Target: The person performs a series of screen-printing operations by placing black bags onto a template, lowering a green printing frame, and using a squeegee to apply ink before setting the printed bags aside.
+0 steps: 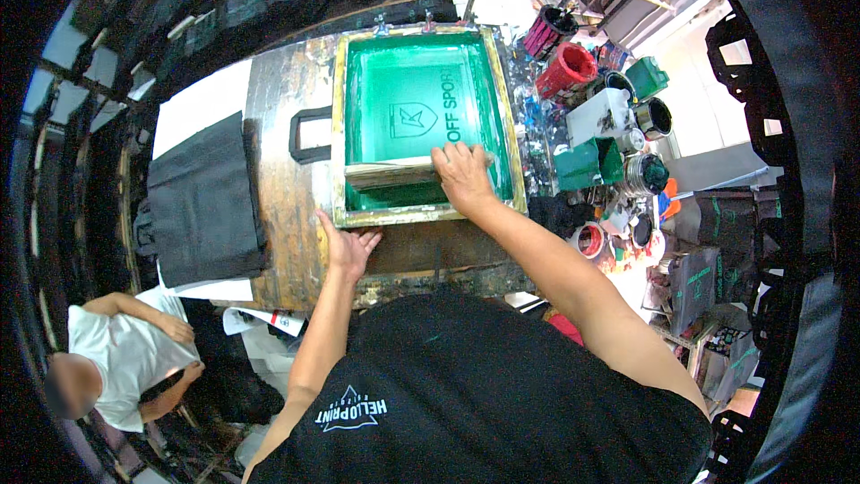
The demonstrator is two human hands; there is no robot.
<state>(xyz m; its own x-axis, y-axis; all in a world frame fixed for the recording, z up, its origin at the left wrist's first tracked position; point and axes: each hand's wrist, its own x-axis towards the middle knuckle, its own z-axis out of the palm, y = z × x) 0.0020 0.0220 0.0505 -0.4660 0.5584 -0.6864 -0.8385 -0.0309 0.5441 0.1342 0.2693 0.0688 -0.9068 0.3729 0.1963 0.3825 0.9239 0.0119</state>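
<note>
A screen printing frame (517,152) with a yellowish, ink-stained wooden rim lies on the worn table in front of me. Its green mesh (385,81) carries a shield design and lettering. Near the frame's closer end, a wooden squeegee (390,174) stands across the mesh, and my right hand (464,181) is closed over its right end. At the frame's near left corner is my left hand (348,249), its thumb apart and its fingers stretched out by the rim. A black bag's handle loop (297,136) sticks out from under the frame's left side.
Black flat bags (204,202) lie stacked on a white sheet at the left. Along the right stand a red ink bucket (568,70), a green container (589,164) and several stained tins. A person in a white shirt (134,354) is at the lower left.
</note>
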